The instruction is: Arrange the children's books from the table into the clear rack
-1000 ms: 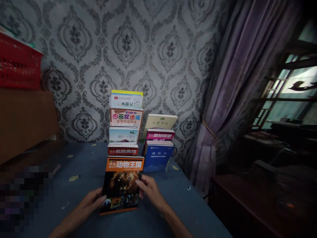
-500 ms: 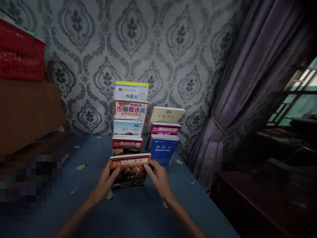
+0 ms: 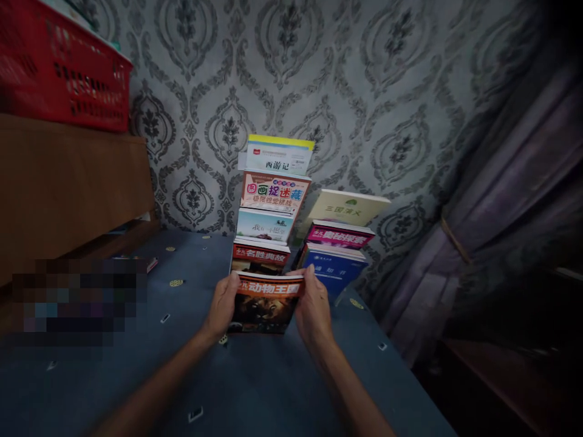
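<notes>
An orange-topped book with a lion on its cover stands upright, leaning slightly back, on the blue tabletop. My left hand grips its left edge, thumb at the top corner. On the opposite edge, my right hand holds it with the thumb near the upper corner; the fingers behind are mostly hidden. Directly behind rises a row of books: a red-topped one, a pale blue one, a picture-puzzle book and a yellow-topped one. Right of them stands a blue book.
Behind the blue book are a magenta-topped book and a cream book. A brown box at left carries a red basket. Purple curtain hangs beyond the right edge of the blue tabletop.
The view has swung left, so everything sits further right. My thumbs have shifted from the book's front cover to its side edges, and the book stands closer to the red-topped one.
</notes>
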The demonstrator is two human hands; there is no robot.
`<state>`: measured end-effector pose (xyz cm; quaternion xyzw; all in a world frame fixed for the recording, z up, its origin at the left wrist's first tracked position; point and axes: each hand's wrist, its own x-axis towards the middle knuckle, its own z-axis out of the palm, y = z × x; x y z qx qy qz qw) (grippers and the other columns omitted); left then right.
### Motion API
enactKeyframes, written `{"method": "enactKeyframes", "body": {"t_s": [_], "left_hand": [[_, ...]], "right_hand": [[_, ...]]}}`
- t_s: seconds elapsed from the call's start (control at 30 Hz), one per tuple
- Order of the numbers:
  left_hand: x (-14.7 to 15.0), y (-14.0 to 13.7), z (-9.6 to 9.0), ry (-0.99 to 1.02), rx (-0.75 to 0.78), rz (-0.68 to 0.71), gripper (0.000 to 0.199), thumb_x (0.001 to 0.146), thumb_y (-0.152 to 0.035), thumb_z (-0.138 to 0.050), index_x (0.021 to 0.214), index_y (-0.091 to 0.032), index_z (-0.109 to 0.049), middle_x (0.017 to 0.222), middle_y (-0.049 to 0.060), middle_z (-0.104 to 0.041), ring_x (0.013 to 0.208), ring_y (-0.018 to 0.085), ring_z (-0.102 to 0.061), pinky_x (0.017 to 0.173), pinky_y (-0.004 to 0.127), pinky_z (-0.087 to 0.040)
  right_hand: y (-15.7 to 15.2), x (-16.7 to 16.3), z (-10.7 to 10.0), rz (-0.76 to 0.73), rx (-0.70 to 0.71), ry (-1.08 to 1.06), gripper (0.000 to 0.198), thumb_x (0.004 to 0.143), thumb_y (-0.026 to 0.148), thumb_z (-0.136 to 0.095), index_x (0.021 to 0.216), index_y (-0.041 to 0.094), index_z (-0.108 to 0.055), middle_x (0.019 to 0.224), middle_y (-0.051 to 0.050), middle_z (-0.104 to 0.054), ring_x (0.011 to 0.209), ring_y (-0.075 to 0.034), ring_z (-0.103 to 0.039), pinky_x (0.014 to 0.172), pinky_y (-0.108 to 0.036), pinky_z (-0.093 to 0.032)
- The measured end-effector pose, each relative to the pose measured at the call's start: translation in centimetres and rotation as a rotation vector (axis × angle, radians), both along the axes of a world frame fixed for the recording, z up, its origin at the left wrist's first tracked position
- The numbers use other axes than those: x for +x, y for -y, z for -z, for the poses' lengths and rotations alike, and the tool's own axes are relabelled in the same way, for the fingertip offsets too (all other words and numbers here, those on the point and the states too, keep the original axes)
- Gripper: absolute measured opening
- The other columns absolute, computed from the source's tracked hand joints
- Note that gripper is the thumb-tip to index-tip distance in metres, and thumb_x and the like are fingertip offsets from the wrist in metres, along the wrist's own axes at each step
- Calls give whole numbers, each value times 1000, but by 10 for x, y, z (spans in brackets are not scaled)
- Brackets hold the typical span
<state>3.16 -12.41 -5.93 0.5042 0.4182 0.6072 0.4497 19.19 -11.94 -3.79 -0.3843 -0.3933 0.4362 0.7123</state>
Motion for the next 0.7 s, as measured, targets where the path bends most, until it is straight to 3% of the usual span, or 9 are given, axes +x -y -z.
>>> {"method": "enactKeyframes", "body": {"t_s": [0.2,0.37,0.47,0.53,0.63,0.7], "left_hand": [[0,-5,7,54,-14,31,70,79,-78,-49,97,-14,-73,95,8,-75,107,28,-62,94,33,-47],[-20,-10,5,-115,30,338,55,78,-63,-65,106,-16,-74,107,8,-74,107,28,-63,100,36,-46],[-38,-8,-2,-306,3,534,37,75,-47,-73,101,-21,-76,103,4,-75,105,27,-63,99,34,-47],[-46,-8,-4,-382,-15,587,30,75,-42,-74,97,-22,-77,96,2,-76,99,26,-64,93,32,-49],[-49,-12,3,-480,-15,530,31,77,-45,-71,93,-19,-77,88,2,-75,86,24,-63,79,28,-52],[-49,-17,8,-512,0,498,36,79,-49,-68,94,-17,-75,89,3,-74,83,22,-63,75,26,-51]], "right_hand": [[6,5,29,33,0,198,59,83,75,-48,83,19,-70,83,-5,-74,81,-23,-66,74,-32,-52],[18,24,59,-130,93,524,42,89,55,-57,111,22,-69,108,-5,-73,101,-25,-64,94,-35,-47],[19,45,67,-200,90,743,33,90,49,-58,106,24,-72,101,-4,-73,98,-26,-64,93,-38,-47],[16,60,60,-241,109,895,31,89,48,-58,99,24,-74,96,-5,-73,95,-26,-64,91,-39,-48],[3,86,24,-258,201,1029,34,92,49,-53,103,24,-74,102,-7,-73,99,-26,-63,94,-40,-45],[-10,107,-7,-67,275,1024,38,95,50,-46,105,24,-72,108,-8,-72,103,-26,-62,95,-40,-45]]}}
